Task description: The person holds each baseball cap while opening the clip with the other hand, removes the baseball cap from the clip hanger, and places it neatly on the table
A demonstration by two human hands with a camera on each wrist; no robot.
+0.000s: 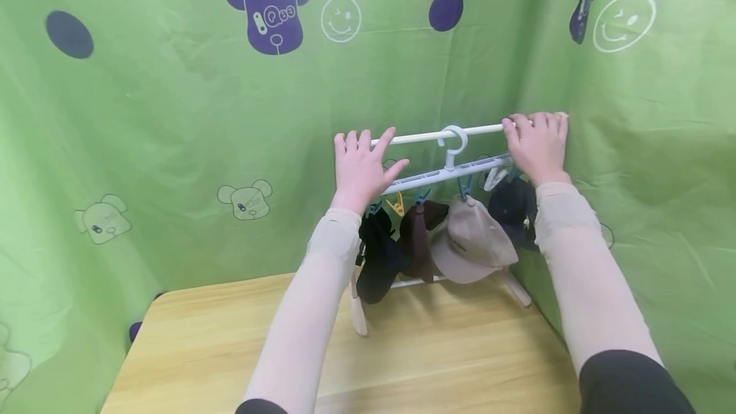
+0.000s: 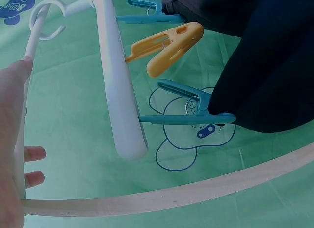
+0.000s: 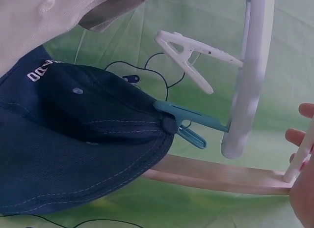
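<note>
Both hands hold the top rod [image 1: 422, 138] of a small wooden rack, the left hand [image 1: 362, 171] at its left end, the right hand [image 1: 539, 145] at its right end. In both wrist views, fingertips show past the rod. A pale blue clip hanger [image 1: 428, 179] hangs by its hook [image 1: 460, 139] from the rod, between the hands. From its clips hang a dark cap [image 1: 379, 267], a brown cap [image 1: 415, 241], a beige cap [image 1: 474, 235] and a navy cap [image 3: 93, 134]. A yellow clip [image 2: 174, 48] and a white clip [image 3: 189, 56] hold nothing.
The rack's curved side [image 2: 147, 199] and wooden feet [image 1: 358, 315] stand on a wood-grain table [image 1: 230, 337]. Green printed curtain [image 1: 172, 114] surrounds the table at the back and right, close behind the rack. A lower white bar [image 1: 402, 283] runs beneath the caps.
</note>
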